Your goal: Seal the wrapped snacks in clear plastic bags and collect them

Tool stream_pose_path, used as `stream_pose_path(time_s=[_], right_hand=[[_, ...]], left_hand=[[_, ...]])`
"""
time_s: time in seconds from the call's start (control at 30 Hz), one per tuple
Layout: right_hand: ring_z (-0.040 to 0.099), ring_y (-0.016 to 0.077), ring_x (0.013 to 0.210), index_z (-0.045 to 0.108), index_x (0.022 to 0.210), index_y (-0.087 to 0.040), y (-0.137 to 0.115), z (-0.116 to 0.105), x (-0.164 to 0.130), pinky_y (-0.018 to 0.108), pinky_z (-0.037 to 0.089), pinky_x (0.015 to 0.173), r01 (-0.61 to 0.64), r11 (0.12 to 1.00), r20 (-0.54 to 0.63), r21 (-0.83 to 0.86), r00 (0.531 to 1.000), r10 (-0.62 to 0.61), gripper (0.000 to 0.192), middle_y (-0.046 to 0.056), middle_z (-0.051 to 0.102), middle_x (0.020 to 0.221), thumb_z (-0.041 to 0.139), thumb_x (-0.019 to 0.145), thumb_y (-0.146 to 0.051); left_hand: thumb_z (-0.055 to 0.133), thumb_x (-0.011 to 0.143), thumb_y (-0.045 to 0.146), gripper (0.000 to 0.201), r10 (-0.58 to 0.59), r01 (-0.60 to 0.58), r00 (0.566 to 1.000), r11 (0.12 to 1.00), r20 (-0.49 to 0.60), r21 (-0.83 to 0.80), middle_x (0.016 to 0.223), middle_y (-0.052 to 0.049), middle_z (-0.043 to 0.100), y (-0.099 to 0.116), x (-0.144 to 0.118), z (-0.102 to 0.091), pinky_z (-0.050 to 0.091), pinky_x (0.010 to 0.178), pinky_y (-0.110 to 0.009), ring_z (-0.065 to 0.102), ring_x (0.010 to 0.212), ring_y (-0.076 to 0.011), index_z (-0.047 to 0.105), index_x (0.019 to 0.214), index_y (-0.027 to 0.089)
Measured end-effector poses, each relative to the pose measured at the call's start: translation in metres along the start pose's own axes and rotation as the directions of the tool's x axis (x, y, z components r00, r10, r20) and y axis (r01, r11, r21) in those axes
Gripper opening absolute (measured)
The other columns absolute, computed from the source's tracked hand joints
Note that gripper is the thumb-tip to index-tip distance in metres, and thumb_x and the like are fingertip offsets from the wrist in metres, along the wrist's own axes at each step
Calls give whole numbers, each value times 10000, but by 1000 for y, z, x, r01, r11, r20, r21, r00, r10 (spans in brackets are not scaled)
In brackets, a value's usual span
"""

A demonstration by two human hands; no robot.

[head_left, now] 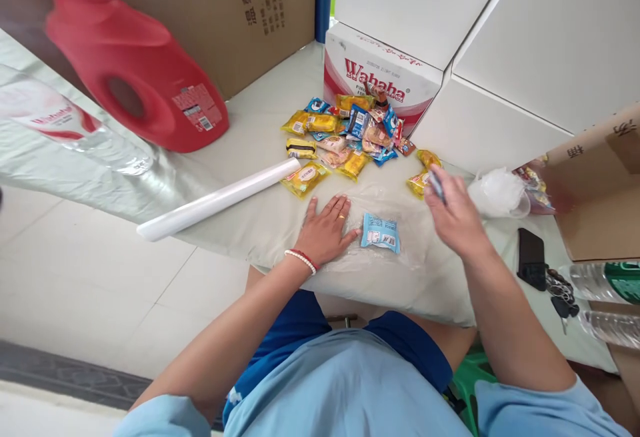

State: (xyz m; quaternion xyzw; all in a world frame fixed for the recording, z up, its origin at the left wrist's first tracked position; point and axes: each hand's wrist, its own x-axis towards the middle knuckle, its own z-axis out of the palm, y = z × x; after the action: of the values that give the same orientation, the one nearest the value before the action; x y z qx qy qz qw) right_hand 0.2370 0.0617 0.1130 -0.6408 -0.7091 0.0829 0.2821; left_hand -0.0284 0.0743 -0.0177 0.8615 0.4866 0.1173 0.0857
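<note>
My left hand (327, 227) lies flat with fingers spread on a clear plastic bag (400, 250) that rests on the white table (260, 150). Inside or under the bag's film sits a light blue snack packet (381, 232), just right of my left fingertips. My right hand (453, 214) hovers over the bag's right side, fingers closed around a small dark, bluish item (436, 185) that I cannot identify. Beyond the bag lies a pile of snack packets (350, 137) in yellow, blue and pink wrappers.
A white plastic roll (220, 198) lies left of the bag. A red detergent jug (135, 64) and water bottle (75, 130) stand at left. A Wahaha carton (380, 77), white boxes, crumpled plastic (497, 192), phone (531, 257), keys (560, 290) and bottles sit at right.
</note>
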Motion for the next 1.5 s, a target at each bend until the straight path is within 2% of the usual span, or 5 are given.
stream_pose_path(time_s=[0.33, 0.6, 0.9, 1.13, 1.5], right_hand=[[483, 398, 1316, 341, 1619, -175, 14, 96, -71, 601, 451, 1084, 288, 937, 362, -198, 910, -203, 694, 238, 497, 1462, 543, 1006, -430], [639, 272, 1206, 508, 1486, -224, 35, 75, -57, 491, 505, 1080, -239, 925, 261, 294, 952, 163, 546, 148, 652, 1326, 433, 1039, -528], [674, 224, 1116, 534, 1486, -265, 36, 16, -95, 418, 540, 1032, -255, 887, 394, 385, 915, 92, 584, 133, 633, 1412, 666, 958, -477], [642, 222, 1261, 607, 1471, -292, 13, -29, -146, 425, 514, 1108, -50, 910, 741, 411, 600, -301, 460, 95, 692, 1369, 457, 1042, -214], [638, 268, 1240, 516, 1515, -255, 17, -41, -74, 472, 526, 1088, -60, 997, 245, 44, 968, 47, 473, 120, 650, 1369, 434, 1055, -331]], left_hand=[[368, 1046, 597, 696, 14, -16, 998, 999, -55, -43, 1662, -168, 411, -1, -2, 2, 103, 1290, -655, 341, 1568, -314, 434, 1583, 160], [532, 1025, 368, 317, 87, -121, 943, 989, -322, -88, 1446, -147, 644, -10, -9, -13, 219, 1266, -619, 462, 1481, -329, 699, 1245, 213], [497, 1046, 397, 324, 302, -297, 953, 909, -29, -293, 1185, -98, 756, -9, -36, -29, 449, 1052, -484, 651, 1201, -275, 702, 1233, 230], [347, 1090, 406, 478, -13, 12, 1000, 939, -1, -344, 882, -53, 739, 10, -34, -23, 421, 1090, -534, 675, 950, -231, 701, 832, 214], [609, 929, 271, 156, 46, -52, 998, 972, -32, -228, 1230, -125, 646, 17, -56, -20, 288, 1190, -691, 564, 1329, -332, 683, 1059, 227]])
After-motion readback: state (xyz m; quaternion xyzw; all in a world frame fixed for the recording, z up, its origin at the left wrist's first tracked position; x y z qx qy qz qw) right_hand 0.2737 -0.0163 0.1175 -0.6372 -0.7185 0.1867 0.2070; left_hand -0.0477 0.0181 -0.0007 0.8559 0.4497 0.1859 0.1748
